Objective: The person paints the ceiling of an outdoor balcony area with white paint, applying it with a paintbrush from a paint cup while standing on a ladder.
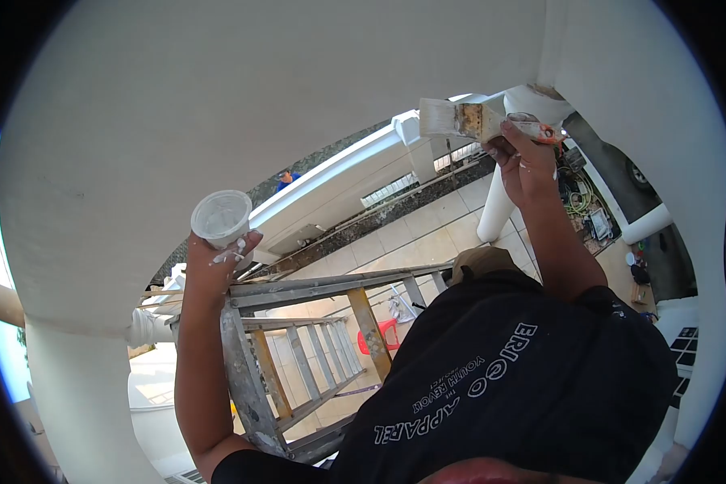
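Observation:
At the left, my left hand [226,252] is wrapped round a clear plastic cup [221,216] from below, with white paint smears on the fingers. Whitish residue coats the inside of the cup. My right hand [524,157], raised at the upper right, grips a paintbrush [477,121] by its handle. The wide pale bristles point left, below a rusty ferrule, and the handle is stained with paint. Close above the brush is a large off-white ceiling surface [298,81]; I see a gap between bristles and surface but cannot judge its depth.
A paint-spattered metal ladder [254,387] stands between my arms. Far below lie a tiled floor [427,222], a red plastic stool [377,337] and coiled hoses [577,198]. A white column [81,387] rises at the left. One person [286,179] is beyond the wall, another [637,274] lower right.

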### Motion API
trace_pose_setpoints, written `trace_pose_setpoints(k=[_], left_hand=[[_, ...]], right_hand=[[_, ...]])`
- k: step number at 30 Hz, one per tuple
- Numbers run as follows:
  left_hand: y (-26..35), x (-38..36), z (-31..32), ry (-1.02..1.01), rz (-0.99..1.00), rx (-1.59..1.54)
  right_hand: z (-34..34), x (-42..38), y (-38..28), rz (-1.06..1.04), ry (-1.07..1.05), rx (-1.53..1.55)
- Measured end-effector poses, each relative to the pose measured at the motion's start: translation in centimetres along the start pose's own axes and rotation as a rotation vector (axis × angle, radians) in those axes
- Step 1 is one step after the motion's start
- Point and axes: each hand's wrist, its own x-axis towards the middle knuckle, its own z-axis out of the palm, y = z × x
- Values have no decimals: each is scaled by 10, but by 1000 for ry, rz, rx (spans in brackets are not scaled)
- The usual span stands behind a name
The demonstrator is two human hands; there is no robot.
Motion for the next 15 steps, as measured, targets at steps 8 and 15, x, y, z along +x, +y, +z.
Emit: trace_pose_setpoints(k=[8, 15], left_hand=[[25, -26, 35, -123, -54, 99], [9, -31, 32, -159, -74, -221]], right_hand=[[85, -28, 31, -478, -553, -108], [134, -18, 30, -1075, -1321, -415]])
